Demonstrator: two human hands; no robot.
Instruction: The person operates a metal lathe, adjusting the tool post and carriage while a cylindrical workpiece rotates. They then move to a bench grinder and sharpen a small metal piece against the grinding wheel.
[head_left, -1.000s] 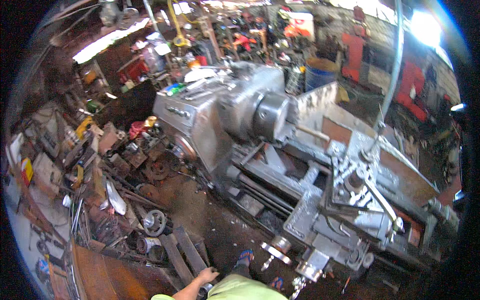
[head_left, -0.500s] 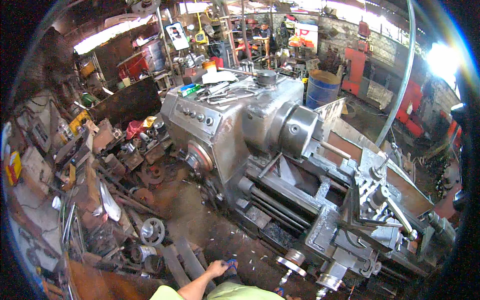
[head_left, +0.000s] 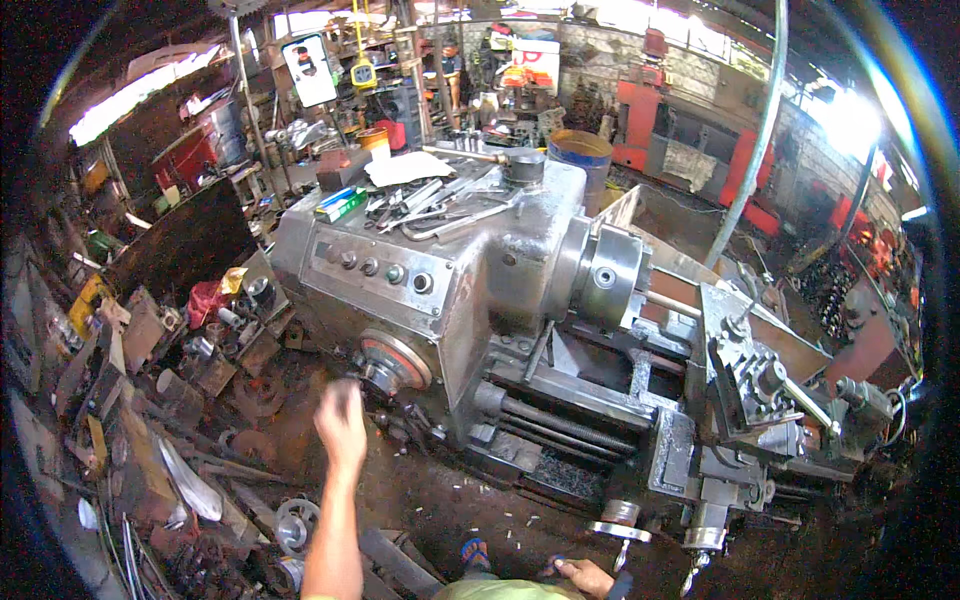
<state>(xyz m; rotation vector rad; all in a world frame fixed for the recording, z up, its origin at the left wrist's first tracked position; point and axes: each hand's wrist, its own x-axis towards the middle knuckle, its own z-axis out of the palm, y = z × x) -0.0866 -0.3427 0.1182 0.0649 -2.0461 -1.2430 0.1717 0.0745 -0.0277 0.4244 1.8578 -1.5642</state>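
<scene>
Neither grip can be read for sure: the left hand (head_left: pixel 341 424) is raised and motion-blurred, fingers loosely curled with nothing seen in them, and whether they are spread or closed cannot be told; the right hand (head_left: pixel 586 577) sits low at the bottom edge, fingers curled by a dark object too small to make out, so its hold cannot be told either.

Left hand hangs just beside the round dial (head_left: pixel 392 362) with a reddish ring, low on the front face of the grey lathe headstock (head_left: pixel 440 270); hand and dial look near but apart. Above the dial runs a tilted control panel with a row of knobs (head_left: pixel 385 272). On the flat top of the headstock lie wrenches and long tools (head_left: pixel 430 205), a sheet of paper (head_left: pixel 405 168) and a small green box (head_left: pixel 335 204). To the right of the headstock sits the chuck (head_left: pixel 603 276), then the carriage with its tool post (head_left: pixel 755 375), and under them the long lead screw (head_left: pixel 560 425). Right hand is near a handwheel (head_left: pixel 620 530) at the foot of the carriage. Dirt floor (head_left: pixel 440 500) spreads below, and scrap metal parts (head_left: pixel 170 400) are heaped at the left. A blue drum (head_left: pixel 580 155) stands behind the machine.
</scene>
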